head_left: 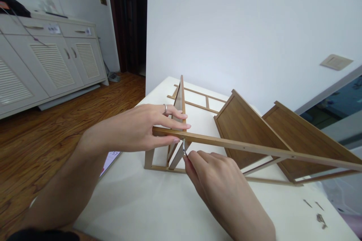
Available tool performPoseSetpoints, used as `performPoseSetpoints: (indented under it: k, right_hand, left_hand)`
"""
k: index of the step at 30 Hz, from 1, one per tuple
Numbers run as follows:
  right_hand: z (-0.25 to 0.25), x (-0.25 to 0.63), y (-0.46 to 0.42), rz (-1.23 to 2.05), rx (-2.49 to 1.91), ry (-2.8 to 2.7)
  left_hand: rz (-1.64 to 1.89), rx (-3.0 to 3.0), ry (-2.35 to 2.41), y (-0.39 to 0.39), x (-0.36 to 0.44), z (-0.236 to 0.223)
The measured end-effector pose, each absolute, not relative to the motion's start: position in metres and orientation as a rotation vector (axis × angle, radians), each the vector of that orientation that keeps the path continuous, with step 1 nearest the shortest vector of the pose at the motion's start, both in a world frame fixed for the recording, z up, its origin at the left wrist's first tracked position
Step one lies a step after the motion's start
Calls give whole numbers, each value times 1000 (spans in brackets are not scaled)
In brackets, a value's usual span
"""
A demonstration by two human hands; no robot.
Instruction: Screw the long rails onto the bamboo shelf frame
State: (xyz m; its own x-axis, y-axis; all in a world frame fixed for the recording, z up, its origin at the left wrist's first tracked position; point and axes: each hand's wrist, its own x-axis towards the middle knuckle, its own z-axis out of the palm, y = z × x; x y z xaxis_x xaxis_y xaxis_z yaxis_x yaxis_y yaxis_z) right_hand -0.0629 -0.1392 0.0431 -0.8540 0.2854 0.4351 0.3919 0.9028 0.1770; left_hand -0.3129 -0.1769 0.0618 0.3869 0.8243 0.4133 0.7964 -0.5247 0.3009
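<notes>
Okay, hex key [183, 147] sits at the rail [240, 146] joint mid-frame, so fastening is in hand; the joint calls for seating and turning it. Right hand [222, 186] pinches the key, wrist low; left hand [132, 128] clasps the rail's end, fingers spread around it, beside the upright panel [178, 101]

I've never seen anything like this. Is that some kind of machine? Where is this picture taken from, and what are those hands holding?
There's no machine here: these are a person's own bare hands, seen from a camera worn on their head and looking down. The left hand grips a long wooden rail. The right hand pinches what looks like a small Allen key at the rail. On the white table stand a slatted wooden frame and brown wooden panels, with small dark pieces lying nearby.
</notes>
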Motion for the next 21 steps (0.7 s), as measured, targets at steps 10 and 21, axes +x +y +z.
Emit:
performPoseSetpoints:
  k: [10, 21]
  right_hand:
    - [45, -62, -136, -365, -534, -2638]
    - [48, -63, -138, -392, -500, -2614]
  left_hand:
    - [831, 2534, 1497, -177, -313, 62]
    - [833, 2538, 1478, -177, -313, 62]
